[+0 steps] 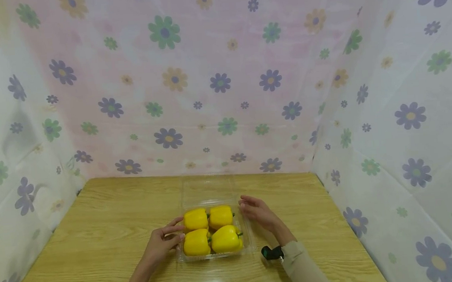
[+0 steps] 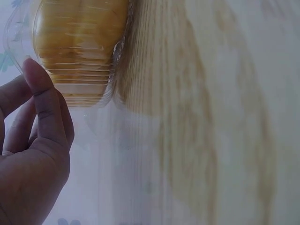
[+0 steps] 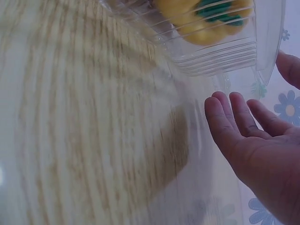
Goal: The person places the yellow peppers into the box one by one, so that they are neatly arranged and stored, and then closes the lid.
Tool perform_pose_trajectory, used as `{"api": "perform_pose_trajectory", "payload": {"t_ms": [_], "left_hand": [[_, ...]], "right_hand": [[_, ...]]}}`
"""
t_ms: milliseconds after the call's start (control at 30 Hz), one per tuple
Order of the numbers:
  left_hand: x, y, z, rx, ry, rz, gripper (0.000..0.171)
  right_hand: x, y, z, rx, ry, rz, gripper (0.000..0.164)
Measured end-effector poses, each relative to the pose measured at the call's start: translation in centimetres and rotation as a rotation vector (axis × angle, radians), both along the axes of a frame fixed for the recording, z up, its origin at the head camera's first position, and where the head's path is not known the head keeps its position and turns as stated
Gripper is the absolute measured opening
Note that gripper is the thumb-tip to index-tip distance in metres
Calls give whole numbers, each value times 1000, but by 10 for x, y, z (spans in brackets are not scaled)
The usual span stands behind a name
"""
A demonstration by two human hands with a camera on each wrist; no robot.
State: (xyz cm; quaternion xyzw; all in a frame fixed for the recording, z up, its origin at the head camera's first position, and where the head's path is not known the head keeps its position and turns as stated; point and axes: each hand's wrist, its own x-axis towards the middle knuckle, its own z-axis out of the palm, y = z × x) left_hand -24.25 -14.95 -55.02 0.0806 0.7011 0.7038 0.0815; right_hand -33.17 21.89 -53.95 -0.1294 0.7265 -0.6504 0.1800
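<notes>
A clear plastic clamshell box (image 1: 215,256) stands on the table with several yellow bell peppers (image 1: 226,239) in it, their green stems pointing right. Its transparent lid (image 1: 207,190) lies folded back on the far side. My left hand (image 1: 158,246) is at the left rim, thumb and fingers bent loosely and spread apart. In the left wrist view one fingertip (image 2: 32,68) overlaps the box's edge. Beside the right wall is my right hand (image 1: 258,211), its fingers extended and holding nothing. The right wrist view has those fingers (image 3: 218,115) just below the ridged plastic wall (image 3: 215,61).
The wood-grain table (image 1: 116,220) spreads around the box. A flower-patterned curtain (image 1: 191,108) closes off the back and both sides. Black wrist devices (image 1: 272,253) sit by both cuffs. Light reflects off the table's near part.
</notes>
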Motion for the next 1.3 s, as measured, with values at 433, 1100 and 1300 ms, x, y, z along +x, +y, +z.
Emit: {"api": "perform_pose_trajectory", "payload": {"t_ms": [433, 1100, 1300], "left_hand": [[-1, -1, -2, -6, -6, -2, 35], [-1, -2, -2, 18, 34, -36, 39], [0, -1, -3, 34, 58, -40, 37]], "right_hand": [[-11, -10, 3, -11, -20, -63, 61], [-30, -19, 8, 40, 13, -60, 60], [-36, -19, 12, -1, 16, -74, 56]]}}
